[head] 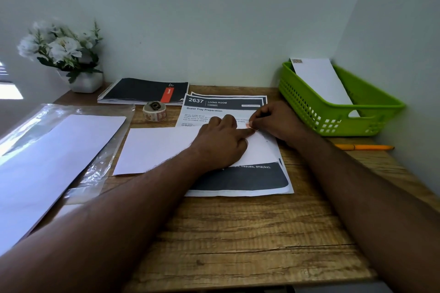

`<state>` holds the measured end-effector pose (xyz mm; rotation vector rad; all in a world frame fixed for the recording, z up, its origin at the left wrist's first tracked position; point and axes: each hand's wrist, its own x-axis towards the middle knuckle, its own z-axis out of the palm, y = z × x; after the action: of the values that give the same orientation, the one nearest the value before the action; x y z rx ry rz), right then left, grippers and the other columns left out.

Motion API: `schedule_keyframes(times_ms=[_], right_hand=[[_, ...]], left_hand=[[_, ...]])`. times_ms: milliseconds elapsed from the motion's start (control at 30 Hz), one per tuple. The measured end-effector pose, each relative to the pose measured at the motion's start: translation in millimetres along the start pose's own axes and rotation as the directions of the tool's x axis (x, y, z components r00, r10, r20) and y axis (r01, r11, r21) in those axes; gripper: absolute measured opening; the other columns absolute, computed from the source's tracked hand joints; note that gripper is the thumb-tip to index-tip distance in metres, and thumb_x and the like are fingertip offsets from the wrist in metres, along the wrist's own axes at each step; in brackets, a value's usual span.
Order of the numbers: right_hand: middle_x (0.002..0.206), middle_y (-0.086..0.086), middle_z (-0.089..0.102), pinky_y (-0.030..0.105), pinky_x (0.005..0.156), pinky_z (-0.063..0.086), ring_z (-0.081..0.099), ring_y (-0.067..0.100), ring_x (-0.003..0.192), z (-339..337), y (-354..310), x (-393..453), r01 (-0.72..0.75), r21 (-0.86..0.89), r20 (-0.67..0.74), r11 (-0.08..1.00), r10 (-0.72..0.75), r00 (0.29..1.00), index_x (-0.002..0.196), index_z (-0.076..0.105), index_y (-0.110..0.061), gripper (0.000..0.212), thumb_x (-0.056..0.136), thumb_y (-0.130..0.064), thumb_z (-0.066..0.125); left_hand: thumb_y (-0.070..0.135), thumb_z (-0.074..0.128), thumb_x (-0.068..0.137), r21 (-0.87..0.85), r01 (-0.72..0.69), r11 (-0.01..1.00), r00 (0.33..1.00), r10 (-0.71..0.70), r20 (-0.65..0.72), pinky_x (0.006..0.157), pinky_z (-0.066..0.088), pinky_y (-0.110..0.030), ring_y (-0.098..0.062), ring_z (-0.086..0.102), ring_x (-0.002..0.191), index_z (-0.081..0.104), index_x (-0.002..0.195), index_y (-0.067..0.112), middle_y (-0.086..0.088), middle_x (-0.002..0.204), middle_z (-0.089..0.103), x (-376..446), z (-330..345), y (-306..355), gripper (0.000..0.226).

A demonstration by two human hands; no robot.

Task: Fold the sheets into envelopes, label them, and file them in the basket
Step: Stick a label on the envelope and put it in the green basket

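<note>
A plain white envelope [162, 150], flat and rectangular, lies at the middle of a wood-grain counter [238, 233], partly over a stack of printed sheets [223, 104] with dark header bands. At the envelope's upper right corner sits a small reddish stamp-like label [248, 125]. The left hand [221, 143] lies on the envelope, forefinger stretched out to the label. The right hand [273, 121] rests just beside it, fingertips pinched narrow at the label's edge.

Behind the envelope stands a roll of patterned label tape [154, 112], and past it a dark spiral notebook [142, 90] with a red stripe. To the left, smooth white sheets [47, 162] lie on a crinkled clear plastic sleeve [100, 166]. At right, a lime-green perforated plastic basket [338, 107] holds one white envelope [321, 81] leaning upright. An orange pen [364, 147] lies near the basket. White artificial flowers in a white pot [64, 54] stand in the far left corner against pale, bare walls [214, 19].
</note>
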<state>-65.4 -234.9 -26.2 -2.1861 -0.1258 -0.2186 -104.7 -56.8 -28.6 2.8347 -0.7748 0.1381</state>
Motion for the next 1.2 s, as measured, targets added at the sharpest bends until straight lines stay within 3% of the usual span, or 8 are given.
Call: schedule_keyframes(times_ms=[100,333,533,700,867,933,1067,1200], right_hand=[[0.073,0.015,0.071,0.025,0.059,0.048,0.06,0.014,0.062,0.5,-0.9,-0.3,-0.008,-0.004,-0.011,1.0,0.007,1.0,0.074,0.072,-0.002,0.008,0.072,-0.009,0.077],[0.06,0.002,0.062,0.022,0.049,0.039,0.051,0.008,0.05,6.9,0.8,6.2,-0.079,-0.055,-0.101,0.995,0.073,0.992,0.07,0.068,0.0,0.018,0.068,-0.013,0.08],[0.056,-0.006,0.058,0.045,0.067,0.049,0.055,0.016,0.059,10.6,5.3,8.8,-0.101,-0.191,-0.195,0.976,0.063,0.979,0.058,0.058,-0.018,0.032,0.058,-0.044,0.077],[0.058,-0.007,0.055,0.033,0.058,0.039,0.05,0.011,0.055,9.9,6.9,8.7,-0.074,-0.134,-0.163,0.988,0.052,0.985,0.066,0.062,-0.015,0.038,0.058,-0.045,0.084],[0.062,-0.008,0.055,0.044,0.073,0.046,0.059,0.019,0.07,14.7,4.3,9.4,-0.116,-0.281,-0.212,0.953,0.056,0.976,0.064,0.053,-0.021,0.042,0.059,-0.057,0.076],[0.068,-0.009,0.055,0.043,0.075,0.047,0.06,0.02,0.075,14.0,5.1,9.5,-0.1,-0.285,-0.223,0.953,0.036,0.974,0.068,0.053,-0.023,0.038,0.064,-0.053,0.075],[0.075,-0.003,0.053,0.028,0.057,0.037,0.05,0.015,0.069,0.6,6.1,6.2,-0.061,-0.099,-0.14,0.993,0.047,0.989,0.091,0.06,-0.015,0.04,0.066,-0.034,0.084],[0.076,0.002,0.057,0.027,0.057,0.037,0.048,0.013,0.065,-14.7,2.9,-2.4,-0.072,-0.063,0.04,0.995,0.075,0.996,0.102,0.059,-0.015,0.05,0.063,-0.03,0.087]], left_hand=[[0.039,0.031,0.1,0.011,0.009,1.0,1.0,-0.009,-0.005,0.106,0.029,-0.043,-0.03,0.033,0.126,0.03,0.146,0.045,-0.005,0.136,0.037,-1.5,0.8,1.7,0.046],[0.041,0.03,0.1,0.036,0.02,0.999,1.0,-0.02,0.008,0.106,0.029,-0.044,-0.032,0.033,0.126,0.031,0.146,0.044,-0.006,0.137,0.037,0.1,1.8,3.3,0.045],[0.042,0.029,0.101,0.049,0.025,0.998,0.999,-0.026,0.018,0.106,0.028,-0.045,-0.031,0.031,0.128,0.03,0.146,0.045,-0.005,0.14,0.036,-1.1,-1.5,3.7,0.045],[0.042,0.028,0.101,0.048,0.024,0.999,0.999,-0.025,0.029,0.105,0.029,-0.045,-0.031,0.032,0.128,0.031,0.146,0.044,-0.004,0.14,0.036,-2.0,-2.6,4.6,0.045],[0.043,0.029,0.101,0.059,0.019,0.998,0.999,-0.021,0.034,0.107,0.03,-0.046,-0.032,0.032,0.127,0.03,0.145,0.047,-0.004,0.139,0.036,0.2,-3.5,4.1,0.044],[0.044,0.029,0.101,0.065,0.019,0.998,0.999,-0.021,0.037,0.107,0.03,-0.047,-0.031,0.032,0.128,0.03,0.145,0.046,-0.004,0.14,0.036,0.3,-3.5,3.6,0.045],[0.045,0.029,0.1,0.068,0.018,0.997,1.0,-0.019,0.011,0.106,0.031,-0.045,-0.03,0.033,0.128,0.031,0.147,0.037,-0.004,0.14,0.037,-0.7,-1.3,4.7,0.048],[0.045,0.032,0.098,0.063,0.051,0.997,0.999,-0.051,-0.015,0.105,0.03,-0.043,-0.03,0.033,0.128,0.037,0.144,0.024,-0.003,0.142,0.036,-1.6,-0.6,5.0,0.051]])
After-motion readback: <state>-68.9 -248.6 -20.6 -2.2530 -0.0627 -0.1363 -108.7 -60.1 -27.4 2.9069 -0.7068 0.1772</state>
